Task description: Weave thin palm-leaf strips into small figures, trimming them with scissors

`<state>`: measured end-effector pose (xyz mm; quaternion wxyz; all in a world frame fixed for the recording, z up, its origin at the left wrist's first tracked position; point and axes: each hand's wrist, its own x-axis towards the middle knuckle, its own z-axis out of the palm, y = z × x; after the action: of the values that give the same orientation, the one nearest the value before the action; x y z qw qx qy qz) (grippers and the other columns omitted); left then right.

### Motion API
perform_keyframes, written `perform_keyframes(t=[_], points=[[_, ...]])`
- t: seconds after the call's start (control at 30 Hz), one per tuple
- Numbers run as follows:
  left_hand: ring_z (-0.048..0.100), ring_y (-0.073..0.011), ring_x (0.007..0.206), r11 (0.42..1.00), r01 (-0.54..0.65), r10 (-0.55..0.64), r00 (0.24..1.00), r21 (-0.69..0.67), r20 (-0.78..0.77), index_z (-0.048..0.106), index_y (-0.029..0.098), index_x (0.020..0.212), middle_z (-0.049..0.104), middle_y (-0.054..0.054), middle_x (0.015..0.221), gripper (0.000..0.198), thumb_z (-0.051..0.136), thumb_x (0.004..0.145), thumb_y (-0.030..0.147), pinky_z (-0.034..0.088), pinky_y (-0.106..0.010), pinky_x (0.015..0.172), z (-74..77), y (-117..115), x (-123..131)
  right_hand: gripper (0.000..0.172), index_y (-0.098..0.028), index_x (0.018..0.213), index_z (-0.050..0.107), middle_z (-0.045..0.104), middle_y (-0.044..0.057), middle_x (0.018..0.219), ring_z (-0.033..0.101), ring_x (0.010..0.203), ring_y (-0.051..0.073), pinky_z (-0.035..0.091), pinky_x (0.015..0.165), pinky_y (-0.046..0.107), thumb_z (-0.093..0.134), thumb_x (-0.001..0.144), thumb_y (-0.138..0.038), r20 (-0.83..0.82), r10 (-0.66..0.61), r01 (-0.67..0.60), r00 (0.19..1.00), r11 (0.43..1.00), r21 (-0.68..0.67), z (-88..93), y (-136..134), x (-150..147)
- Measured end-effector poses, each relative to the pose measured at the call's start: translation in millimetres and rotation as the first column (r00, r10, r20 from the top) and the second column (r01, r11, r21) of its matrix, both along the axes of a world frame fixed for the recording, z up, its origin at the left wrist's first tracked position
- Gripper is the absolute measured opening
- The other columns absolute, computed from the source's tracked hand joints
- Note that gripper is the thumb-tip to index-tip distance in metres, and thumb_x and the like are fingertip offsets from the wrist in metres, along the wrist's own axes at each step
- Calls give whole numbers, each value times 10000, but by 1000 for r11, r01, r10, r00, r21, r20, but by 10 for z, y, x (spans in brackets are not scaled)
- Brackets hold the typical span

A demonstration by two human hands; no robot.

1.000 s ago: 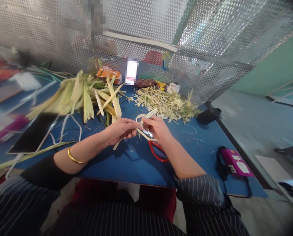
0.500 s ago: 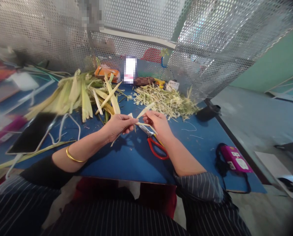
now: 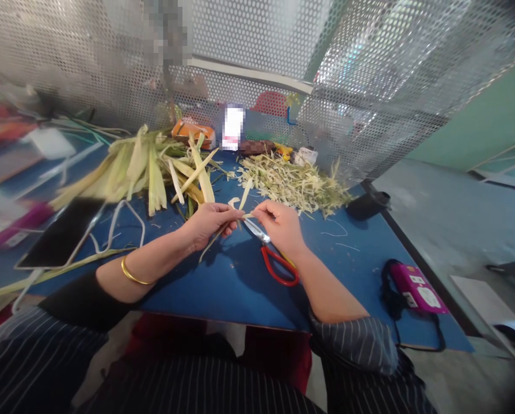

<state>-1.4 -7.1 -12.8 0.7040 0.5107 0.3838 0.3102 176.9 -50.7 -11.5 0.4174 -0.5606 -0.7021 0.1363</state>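
My left hand (image 3: 218, 223) is closed in a pinch on pale strips of corn husk (image 3: 245, 194), one of which stands up between my hands while thin ends trail below the fingers. Opposite it, my right hand (image 3: 281, 227) pinches a short end of the same husk, its fingertips close to the left thumb. Scissors (image 3: 278, 267) with red handles lie on the blue table under and beside my right hand, blades pointing toward my left hand. Part of one handle is hidden by the right wrist.
Whole corn husks (image 3: 132, 167) spread at the left, with a tablet-like dark screen (image 3: 63, 233) and white cable in front. Husk shreds (image 3: 296, 178) are heaped at the back right, near a black cup (image 3: 368, 204). A purple box (image 3: 418, 288) with a black strap sits right.
My right hand has drawn its husk end in, and the strip that crossed toward the right wrist no longer shows. The upright strip stands more steeply. The view has shifted slightly.
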Motion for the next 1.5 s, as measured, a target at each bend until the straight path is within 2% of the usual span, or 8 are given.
perform_keyframes(t=[0.3,0.47,0.67,0.8,1.13,1.27,1.33,1.5], points=[[489,-55,427,1000,17,-16,998,-22,56,651,115,694,563,3,530,177,693,727,284,398,-186,442,24,7,-18,213,-200,681,587,570,-22,612,510,585,120,364,609,260,528,853,-312,108,-115,107,987,992,73,7,7,23],[647,-136,641,994,4,12,990,-111,137,659,100,785,697,-107,774,243,627,780,340,499,-238,606,59,63,-53,184,-238,992,649,640,62,1008,541,1004,212,356,870,368,538,857,-295,312,-254,107,915,901,421,-7,-3,33],[622,-94,647,997,46,-33,982,-68,188,693,95,786,695,-79,788,135,700,695,195,492,-208,678,52,75,-71,281,-227,1134,585,654,27,882,536,805,144,352,815,321,476,883,-166,691,-52,-339,721,843,417,-19,-116,-110],[614,-85,679,998,51,-42,984,-49,174,700,113,773,698,-73,811,123,693,714,222,483,-202,696,5,66,-63,252,-203,1055,615,643,48,828,529,807,158,354,797,330,414,907,-167,781,25,-404,624,866,295,-41,-127,-178],[605,-85,613,994,-69,80,988,-90,131,652,97,711,680,-44,710,95,709,671,161,482,-219,667,4,21,-22,231,-147,1009,615,665,78,907,561,883,179,383,860,338,414,894,-139,758,115,-498,642,814,299,-62,-150,-193],[622,-104,639,997,-1,10,993,-79,114,648,98,740,668,-46,695,119,706,676,180,490,-248,718,34,16,-48,308,-157,1181,533,655,88,998,569,946,183,377,902,353,444,887,-179,430,-58,-150,901,888,434,-6,-146,-128],[629,-119,651,997,47,-39,993,-65,107,641,102,748,659,-47,686,130,703,680,193,493,-272,734,45,4,-55,263,-187,1121,572,640,91,1057,539,1055,211,339,955,381,487,880,-250,316,-185,37,930,906,423,23,-122,-89],[569,-94,564,998,17,-18,1000,64,7,620,130,723,600,-15,608,185,715,679,283,483,-249,634,22,-27,-27,178,-234,880,623,679,11,857,583,902,175,174,1064,431,460,901,-301,432,-78,-32,898,970,241,35,-71,-62]])
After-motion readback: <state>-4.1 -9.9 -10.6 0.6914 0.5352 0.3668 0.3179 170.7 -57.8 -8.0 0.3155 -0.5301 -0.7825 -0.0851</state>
